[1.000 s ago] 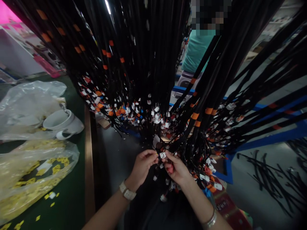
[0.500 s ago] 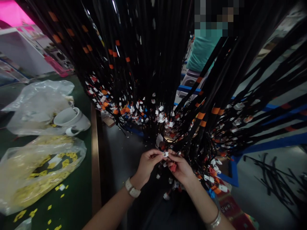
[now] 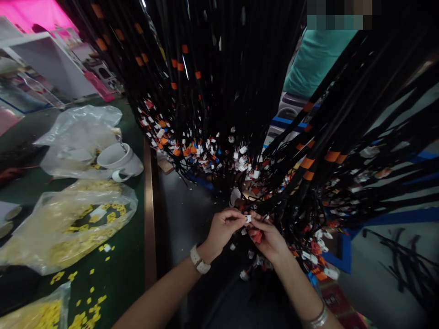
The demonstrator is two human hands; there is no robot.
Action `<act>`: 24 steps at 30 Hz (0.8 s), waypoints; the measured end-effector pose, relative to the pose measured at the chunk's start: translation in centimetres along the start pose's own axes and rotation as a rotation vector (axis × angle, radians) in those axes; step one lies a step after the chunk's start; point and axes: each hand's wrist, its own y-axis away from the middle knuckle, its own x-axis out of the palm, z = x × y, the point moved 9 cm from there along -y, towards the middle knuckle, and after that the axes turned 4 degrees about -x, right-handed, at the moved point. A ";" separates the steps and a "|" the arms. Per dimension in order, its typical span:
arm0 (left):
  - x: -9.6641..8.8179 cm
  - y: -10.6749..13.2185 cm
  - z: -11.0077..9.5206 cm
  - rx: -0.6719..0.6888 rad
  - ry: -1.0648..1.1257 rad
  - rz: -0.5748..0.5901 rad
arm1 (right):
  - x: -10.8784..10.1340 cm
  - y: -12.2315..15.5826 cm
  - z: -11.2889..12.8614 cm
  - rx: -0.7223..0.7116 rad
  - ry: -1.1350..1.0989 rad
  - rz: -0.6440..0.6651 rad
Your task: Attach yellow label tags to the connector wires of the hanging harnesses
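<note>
Thick bundles of black wire harnesses (image 3: 219,91) with orange tape bands hang in front of me, ending in many small white, red and blue connectors. My left hand (image 3: 222,226) and my right hand (image 3: 269,237) meet low in the middle, both pinching one small white connector (image 3: 247,219) at the end of a black wire. A red connector (image 3: 257,236) rests inside my right palm. A watch with a white strap (image 3: 199,261) sits on my left wrist and a metal bracelet (image 3: 317,320) on my right.
A green-topped table (image 3: 126,274) stands at left with a white mug (image 3: 120,162), clear plastic bags (image 3: 68,219) of small yellow parts and loose yellow pieces. A person in a teal shirt (image 3: 313,59) sits behind the harnesses. A blue frame (image 3: 343,246) and loose black wires (image 3: 404,260) lie at right.
The view has shifted, so everything sits further right in the picture and more of the table shows. Both hands keep pinching the same white connector.
</note>
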 end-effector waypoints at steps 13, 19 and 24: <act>0.2 0.1 1.2 -0.101 0.044 0.035 | -0.5 0.3 0.5 -0.046 0.071 -0.045; 0.7 0.2 0.9 -0.088 0.085 0.066 | -0.1 0.2 0.4 -0.055 0.094 0.004; 1.0 0.3 0.4 -0.069 0.065 0.087 | 0.2 0.4 0.8 -0.091 0.152 0.017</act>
